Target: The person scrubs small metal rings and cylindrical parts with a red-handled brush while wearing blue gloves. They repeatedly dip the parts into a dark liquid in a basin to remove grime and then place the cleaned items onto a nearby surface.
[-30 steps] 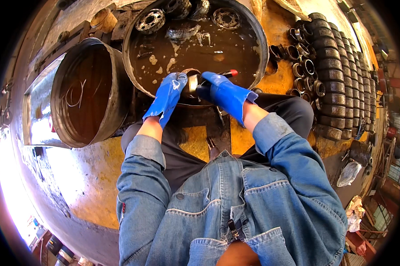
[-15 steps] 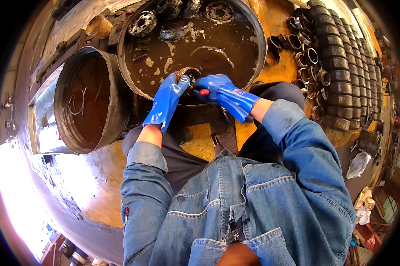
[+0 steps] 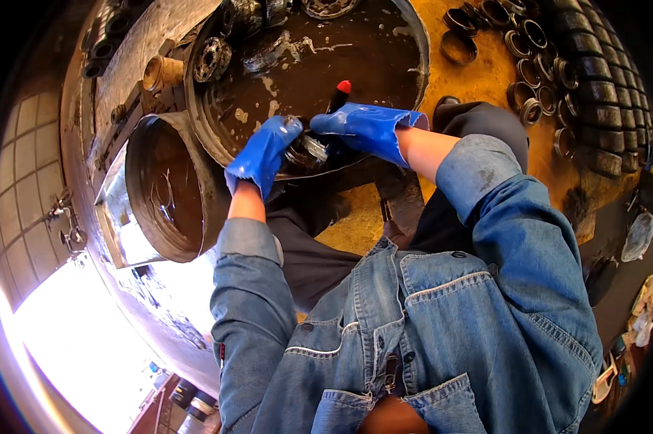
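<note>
Both my hands wear blue rubber gloves and meet over the near rim of a wide round tub (image 3: 422, 79) of brown liquid. Low in my left hand (image 3: 265, 153), gripped by the fingers, is a dark, wet, round metal part (image 3: 294, 155). My right hand (image 3: 370, 130) is closed around a hand tool with a black handle and red end (image 3: 343, 87), which points up and away over the liquid. A shiny pale piece (image 3: 314, 147) shows between the hands; whether it belongs to the tool or the part I cannot tell.
Several wet metal parts, one a holed disc (image 3: 212, 59), lie in the tub's far left. A tilted drum (image 3: 134, 184) stands left, near a rusty pot (image 3: 163, 73). On the right are loose metal rings (image 3: 459, 48) and stacked dark cylindrical parts (image 3: 600, 94).
The tool's red end has swung from beside my right glove to up over the liquid. My right hand has turned flatter. The whole view has shifted, with the tub nearer the top.
</note>
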The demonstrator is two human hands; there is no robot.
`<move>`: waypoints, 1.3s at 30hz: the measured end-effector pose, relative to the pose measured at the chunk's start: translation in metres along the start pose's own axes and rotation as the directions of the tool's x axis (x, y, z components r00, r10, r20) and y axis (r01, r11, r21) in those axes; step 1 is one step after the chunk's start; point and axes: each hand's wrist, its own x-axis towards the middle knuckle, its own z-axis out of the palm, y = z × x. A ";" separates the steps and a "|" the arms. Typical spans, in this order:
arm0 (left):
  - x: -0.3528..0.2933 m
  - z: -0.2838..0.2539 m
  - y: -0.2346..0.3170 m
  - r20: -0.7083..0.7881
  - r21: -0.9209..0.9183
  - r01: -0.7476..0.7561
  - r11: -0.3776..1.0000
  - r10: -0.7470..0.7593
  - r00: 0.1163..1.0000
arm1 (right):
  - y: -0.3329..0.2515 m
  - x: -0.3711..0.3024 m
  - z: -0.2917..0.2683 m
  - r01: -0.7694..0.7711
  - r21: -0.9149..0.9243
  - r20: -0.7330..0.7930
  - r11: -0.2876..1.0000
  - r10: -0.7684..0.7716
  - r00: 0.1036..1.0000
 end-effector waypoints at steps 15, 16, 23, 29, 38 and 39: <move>-0.023 0.037 0.013 -0.312 0.105 0.034 0.994 0.000 0.950 | 0.038 0.024 0.007 0.120 -0.144 -0.168 0.982 -0.143 0.975; -0.040 0.054 0.024 -0.401 0.213 0.126 0.969 -0.031 0.915 | 0.037 0.013 0.003 0.120 -0.136 -0.219 0.983 -0.148 0.964; -0.035 0.053 0.052 -0.428 0.385 0.217 0.897 -0.034 0.903 | 0.057 0.022 0.003 -0.004 0.501 0.040 0.865 -0.019 0.999; -0.003 0.007 0.040 -0.041 0.156 0.003 0.988 0.003 0.999 | 0.030 -0.001 -0.006 0.168 -0.006 -0.036 0.986 -0.168 0.985; 0.009 0.032 -0.005 -0.166 0.172 0.074 0.982 -0.045 0.985 | 0.018 0.017 0.008 0.068 -0.350 -0.052 0.934 -0.092 0.994; -0.002 0.043 0.002 -0.251 0.207 0.108 0.972 -0.054 0.967 | 0.027 0.017 0.006 0.047 -0.248 -0.080 0.968 -0.069 0.994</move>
